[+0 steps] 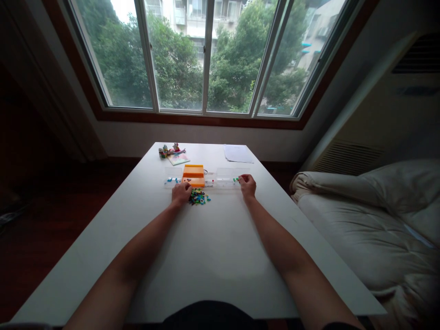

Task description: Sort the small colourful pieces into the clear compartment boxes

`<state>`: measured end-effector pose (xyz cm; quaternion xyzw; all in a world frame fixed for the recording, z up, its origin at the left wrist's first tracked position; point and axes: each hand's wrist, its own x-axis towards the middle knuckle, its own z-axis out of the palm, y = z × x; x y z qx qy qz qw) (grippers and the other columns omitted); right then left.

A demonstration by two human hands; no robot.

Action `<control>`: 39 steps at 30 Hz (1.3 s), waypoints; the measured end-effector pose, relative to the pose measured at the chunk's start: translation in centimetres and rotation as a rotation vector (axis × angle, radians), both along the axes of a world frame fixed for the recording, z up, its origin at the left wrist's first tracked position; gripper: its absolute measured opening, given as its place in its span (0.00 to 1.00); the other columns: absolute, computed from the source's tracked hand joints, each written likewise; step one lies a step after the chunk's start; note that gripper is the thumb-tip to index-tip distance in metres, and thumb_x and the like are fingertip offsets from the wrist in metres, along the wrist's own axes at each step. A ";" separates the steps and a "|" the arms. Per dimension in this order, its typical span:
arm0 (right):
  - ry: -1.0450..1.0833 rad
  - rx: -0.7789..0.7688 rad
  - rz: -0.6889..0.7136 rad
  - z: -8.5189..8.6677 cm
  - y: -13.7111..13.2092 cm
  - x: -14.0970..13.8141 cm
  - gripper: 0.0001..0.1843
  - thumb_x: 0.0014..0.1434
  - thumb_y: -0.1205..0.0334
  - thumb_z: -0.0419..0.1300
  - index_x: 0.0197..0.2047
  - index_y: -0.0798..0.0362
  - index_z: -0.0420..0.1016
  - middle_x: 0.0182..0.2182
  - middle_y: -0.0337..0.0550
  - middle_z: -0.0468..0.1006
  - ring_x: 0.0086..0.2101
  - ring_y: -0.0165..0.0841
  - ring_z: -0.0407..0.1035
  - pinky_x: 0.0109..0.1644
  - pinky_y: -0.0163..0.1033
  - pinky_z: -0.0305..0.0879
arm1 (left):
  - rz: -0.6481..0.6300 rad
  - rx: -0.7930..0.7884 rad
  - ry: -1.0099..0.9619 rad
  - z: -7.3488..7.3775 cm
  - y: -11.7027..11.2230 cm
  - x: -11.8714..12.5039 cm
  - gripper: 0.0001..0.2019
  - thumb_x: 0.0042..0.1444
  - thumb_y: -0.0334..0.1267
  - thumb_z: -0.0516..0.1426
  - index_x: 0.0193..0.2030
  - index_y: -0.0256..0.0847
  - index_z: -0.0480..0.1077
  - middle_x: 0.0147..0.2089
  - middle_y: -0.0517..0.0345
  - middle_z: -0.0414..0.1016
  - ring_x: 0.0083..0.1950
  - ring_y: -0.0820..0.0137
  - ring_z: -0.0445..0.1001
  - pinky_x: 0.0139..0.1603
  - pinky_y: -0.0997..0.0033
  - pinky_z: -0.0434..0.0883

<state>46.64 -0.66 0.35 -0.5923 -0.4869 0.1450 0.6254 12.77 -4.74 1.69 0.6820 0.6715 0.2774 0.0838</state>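
Observation:
My left hand [181, 192] has its fingers curled together at the front of an orange open box [193, 172] with small dark pieces in it. Beside that hand, on the table, lies a loose pile of small coloured pieces [197, 197], mostly blue, green, yellow and black. My right hand [248, 187] is closed in a pinch at the right end of a clear plastic box [225, 182], close to some green pieces [236, 179]. Whatever either hand holds is too small to make out. Left of the orange box, another clear box [173, 172] contains blue pieces.
Everything stands on a white table [220, 256]. Small colourful figures [164, 151] and a printed card [179, 158] lie at its back left, white paper sheets [238, 153] at the back right. A pale sofa [357, 220] is to the right, and a window [206, 59] lies beyond the table.

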 end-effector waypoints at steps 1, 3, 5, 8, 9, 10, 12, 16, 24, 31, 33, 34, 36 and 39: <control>0.066 0.001 0.008 -0.3 0.3 0.3 0.19 0.54 0.45 0.62 0.39 0.53 0.73 0.31 0.42 0.78 0.33 0.36 0.74 0.39 0.39 0.71 | -0.002 0.010 0.010 0.0 -0.1 0.0 0.10 0.62 0.42 0.55 0.40 0.45 0.78 0.40 0.53 0.80 0.46 0.60 0.73 0.49 0.64 0.67; 0.177 -0.007 0.032 -0.7 0.8 0.7 0.22 0.52 0.45 0.64 0.40 0.54 0.72 0.32 0.42 0.78 0.33 0.36 0.75 0.37 0.38 0.72 | -0.005 0.025 0.039 0.2 -0.3 0.2 0.10 0.62 0.41 0.55 0.39 0.44 0.78 0.40 0.52 0.80 0.46 0.59 0.73 0.50 0.62 0.67; 0.281 -0.032 0.071 -0.9 1.0 0.8 0.24 0.49 0.46 0.66 0.43 0.54 0.72 0.32 0.42 0.79 0.33 0.35 0.76 0.34 0.36 0.72 | -0.020 0.036 0.070 0.4 -0.6 0.4 0.10 0.62 0.41 0.55 0.38 0.44 0.78 0.40 0.52 0.80 0.48 0.58 0.73 0.51 0.61 0.67; 0.432 -0.057 0.116 -1.1 1.2 0.7 0.26 0.49 0.50 0.67 0.48 0.54 0.70 0.35 0.43 0.79 0.33 0.34 0.77 0.32 0.34 0.73 | -0.074 0.071 0.103 0.8 -1.1 1.0 0.10 0.62 0.40 0.55 0.38 0.43 0.77 0.43 0.51 0.80 0.50 0.57 0.72 0.53 0.59 0.66; 0.467 -0.056 0.121 -1.0 1.2 0.6 0.26 0.50 0.51 0.66 0.49 0.53 0.69 0.37 0.43 0.79 0.33 0.34 0.78 0.32 0.34 0.74 | -0.098 0.089 0.112 0.9 -1.3 1.2 0.10 0.62 0.40 0.55 0.38 0.43 0.77 0.43 0.51 0.80 0.50 0.57 0.71 0.54 0.58 0.66; 0.486 -0.052 0.124 -1.0 1.3 0.5 0.25 0.51 0.52 0.65 0.49 0.53 0.69 0.38 0.43 0.79 0.33 0.34 0.78 0.32 0.35 0.75 | -0.124 0.107 0.120 1.1 -1.5 1.5 0.10 0.63 0.40 0.55 0.38 0.43 0.77 0.44 0.50 0.79 0.51 0.57 0.71 0.54 0.57 0.65; 0.484 -0.031 0.134 -0.8 1.3 0.4 0.21 0.54 0.52 0.63 0.48 0.52 0.69 0.42 0.44 0.78 0.34 0.34 0.79 0.33 0.35 0.77 | -0.183 0.134 0.130 1.3 -1.9 2.0 0.10 0.63 0.40 0.54 0.39 0.43 0.77 0.44 0.50 0.79 0.52 0.56 0.70 0.56 0.56 0.65; 0.380 0.005 0.161 -0.4 0.9 0.1 0.18 0.56 0.51 0.61 0.46 0.53 0.72 0.44 0.46 0.77 0.37 0.34 0.79 0.34 0.35 0.77 | -0.311 0.156 0.142 1.9 -3.0 3.3 0.11 0.64 0.40 0.54 0.41 0.43 0.78 0.45 0.49 0.78 0.54 0.56 0.68 0.57 0.55 0.63; -0.010 -0.095 0.265 -0.8 -1.0 -2.7 0.15 0.58 0.52 0.56 0.41 0.53 0.76 0.33 0.42 0.80 0.30 0.33 0.77 0.37 0.38 0.74 | -0.531 0.153 0.218 2.0 -4.1 4.8 0.09 0.63 0.39 0.57 0.46 0.45 0.78 0.47 0.50 0.78 0.52 0.57 0.68 0.55 0.56 0.64; -0.368 -0.051 0.419 -0.4 -2.5 -5.0 0.13 0.59 0.58 0.56 0.40 0.51 0.80 0.31 0.39 0.80 0.31 0.33 0.73 0.39 0.37 0.70 | -0.532 0.133 0.307 1.9 -4.3 6.0 0.11 0.61 0.38 0.58 0.47 0.44 0.79 0.51 0.48 0.75 0.55 0.57 0.67 0.57 0.55 0.64; -0.414 -0.049 0.428 -0.4 -2.6 -5.0 0.13 0.59 0.59 0.56 0.41 0.51 0.80 0.31 0.39 0.80 0.31 0.33 0.72 0.39 0.36 0.69 | -0.523 0.140 0.327 1.9 -4.3 6.3 0.10 0.61 0.37 0.58 0.45 0.44 0.79 0.50 0.47 0.75 0.55 0.57 0.68 0.57 0.55 0.64; -0.426 -0.048 0.427 -0.3 -2.6 -5.0 0.13 0.59 0.59 0.56 0.41 0.51 0.80 0.31 0.39 0.80 0.31 0.33 0.72 0.39 0.36 0.69 | -0.524 0.141 0.328 1.8 -4.2 6.3 0.09 0.61 0.37 0.57 0.44 0.44 0.79 0.50 0.47 0.75 0.54 0.57 0.68 0.56 0.55 0.64; -0.441 -0.045 0.425 -0.3 -2.6 -5.0 0.13 0.60 0.59 0.55 0.41 0.51 0.80 0.31 0.39 0.80 0.31 0.33 0.71 0.38 0.36 0.68 | -0.531 0.144 0.320 1.7 -4.1 6.3 0.09 0.62 0.37 0.57 0.42 0.44 0.79 0.48 0.47 0.75 0.53 0.57 0.68 0.55 0.56 0.65; -0.458 -0.039 0.433 -0.4 -2.6 -5.1 0.13 0.60 0.60 0.55 0.40 0.51 0.81 0.31 0.39 0.79 0.31 0.33 0.71 0.38 0.35 0.67 | -0.543 0.147 0.301 1.5 -3.9 6.1 0.09 0.62 0.37 0.57 0.42 0.44 0.79 0.47 0.48 0.75 0.53 0.58 0.68 0.54 0.57 0.65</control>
